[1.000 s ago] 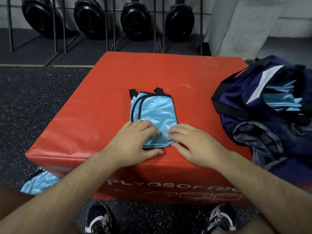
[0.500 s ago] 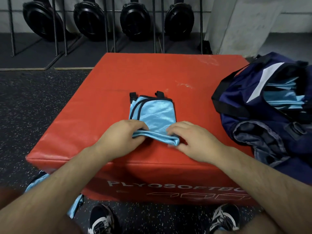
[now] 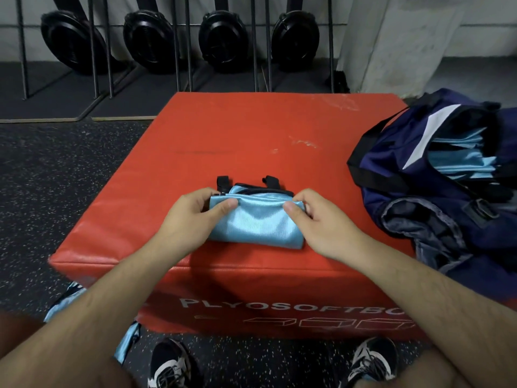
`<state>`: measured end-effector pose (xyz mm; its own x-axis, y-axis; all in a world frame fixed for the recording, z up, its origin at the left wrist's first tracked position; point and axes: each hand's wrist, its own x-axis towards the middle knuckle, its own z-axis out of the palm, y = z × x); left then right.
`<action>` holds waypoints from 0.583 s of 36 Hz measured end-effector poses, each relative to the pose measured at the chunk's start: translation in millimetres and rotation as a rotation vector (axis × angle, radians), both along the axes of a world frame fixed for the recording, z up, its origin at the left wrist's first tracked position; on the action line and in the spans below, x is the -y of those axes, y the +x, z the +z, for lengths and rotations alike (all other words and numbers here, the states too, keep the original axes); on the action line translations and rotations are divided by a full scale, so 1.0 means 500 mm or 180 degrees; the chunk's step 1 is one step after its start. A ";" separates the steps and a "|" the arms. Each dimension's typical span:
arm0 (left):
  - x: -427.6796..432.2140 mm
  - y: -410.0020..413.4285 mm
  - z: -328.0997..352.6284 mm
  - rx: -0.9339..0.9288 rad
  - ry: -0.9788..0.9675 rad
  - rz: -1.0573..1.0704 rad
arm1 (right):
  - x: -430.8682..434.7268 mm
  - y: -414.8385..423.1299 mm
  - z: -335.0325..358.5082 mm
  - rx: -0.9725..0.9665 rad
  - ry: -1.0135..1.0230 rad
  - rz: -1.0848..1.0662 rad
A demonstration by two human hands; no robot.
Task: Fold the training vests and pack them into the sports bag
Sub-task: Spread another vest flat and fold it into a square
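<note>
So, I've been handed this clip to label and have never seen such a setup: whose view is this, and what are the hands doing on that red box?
There is no machine here. This is a single picture from a camera worn on a person's head, looking forward and down, so the two bare arms coming in from the bottom are the wearer's own.

On the red soft box lies a light blue training vest, folded over. The left hand and right hand each pinch its upper edge, with the thumb on top.

At the right is an open dark blue sports bag with more folded vests inside. Another blue vest lies on the floor at lower left, near the wearer's shoes.
</note>
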<state>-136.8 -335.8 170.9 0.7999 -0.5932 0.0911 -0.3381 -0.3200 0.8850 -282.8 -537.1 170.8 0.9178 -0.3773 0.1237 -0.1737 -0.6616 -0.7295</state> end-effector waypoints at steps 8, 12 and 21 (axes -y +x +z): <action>0.055 0.017 0.010 0.0692 0.0719 0.0566 | -0.005 0.079 0.005 -0.0225 -0.0155 -0.0594; 0.081 0.026 0.001 0.0828 0.0880 0.0657 | 0.004 0.109 0.000 -0.0465 -0.0463 -0.0702; 0.130 0.008 -0.042 0.2701 0.1366 0.0145 | 0.006 0.137 -0.015 -0.0792 -0.0951 -0.0872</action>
<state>-132.8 -400.7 149.8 0.5901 -0.6809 0.4338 -0.7931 -0.5893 0.1540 -214.2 -540.2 163.2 0.8050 -0.5909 0.0527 -0.5163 -0.7416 -0.4285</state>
